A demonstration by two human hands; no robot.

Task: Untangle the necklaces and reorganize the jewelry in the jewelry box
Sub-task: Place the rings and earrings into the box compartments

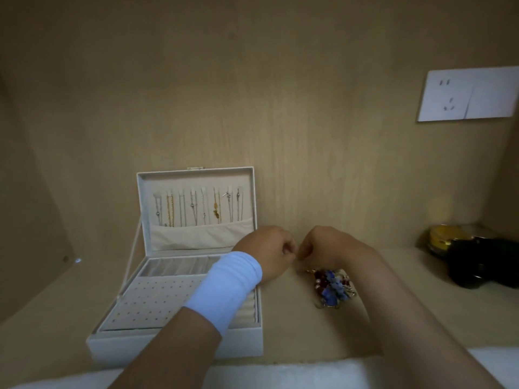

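Now our left hand [266, 252] and right hand [323, 248] nearly touch, fingers curled; whether they pinch anything we cannot tell.

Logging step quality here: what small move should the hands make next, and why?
Probably ease the two hands slightly apart to draw one strand free. The left hand and right hand meet fingertip to fingertip by the tangled jewelry beside the jewelry box; any strand between them is too fine to see.

A home, perhaps a bedroom nook, is suggested by pale wood-grain panelled walls [280, 108], a white wall socket plate [466, 94] and an open cream jewellery box [112, 345].
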